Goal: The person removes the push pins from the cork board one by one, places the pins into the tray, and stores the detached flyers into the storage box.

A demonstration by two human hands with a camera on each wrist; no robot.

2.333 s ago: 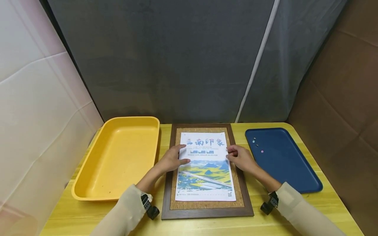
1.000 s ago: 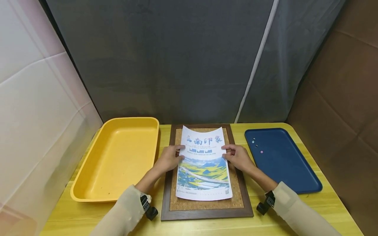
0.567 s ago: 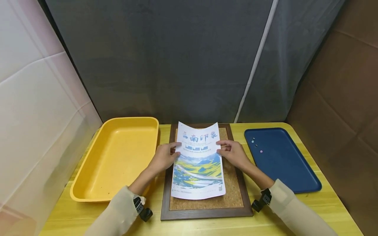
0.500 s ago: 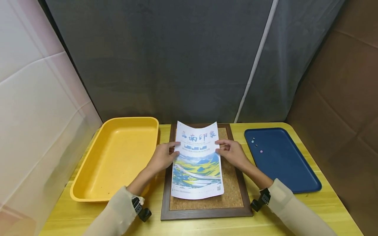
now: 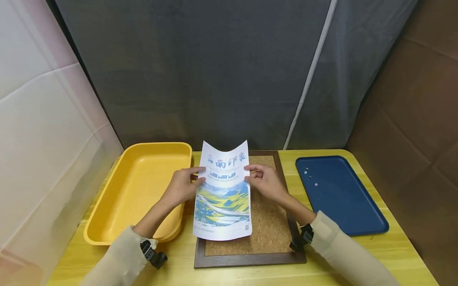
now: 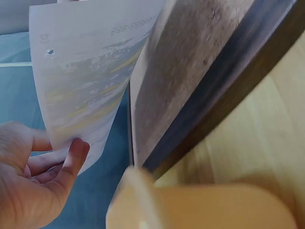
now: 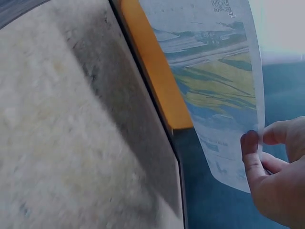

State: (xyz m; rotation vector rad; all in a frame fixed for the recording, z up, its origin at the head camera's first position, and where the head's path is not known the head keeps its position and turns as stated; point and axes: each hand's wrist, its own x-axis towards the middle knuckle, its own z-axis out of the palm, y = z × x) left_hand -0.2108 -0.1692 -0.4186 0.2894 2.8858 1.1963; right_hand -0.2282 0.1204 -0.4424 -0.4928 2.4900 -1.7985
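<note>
A printed paper poster with a blue and yellow landscape hangs above the left part of a cork board in a dark wooden frame. My left hand pinches the poster's left edge between thumb and fingers. On the opposite edge, my right hand pinches it in the same way. The sheet bows between them, its top corners raised. In the left wrist view the poster stands clear of the cork surface. Thumb and fingers of my right hand show on the poster's edge in the right wrist view.
To the left is a deep yellow tray, its near right corner beneath my left forearm. A shallow blue tray on the right holds several small pins. Cloth walls enclose the wooden table.
The poster lay flat on the cork board earlier. Both hands have lifted it and carried it leftward, uncovering more of the cork on the right.
</note>
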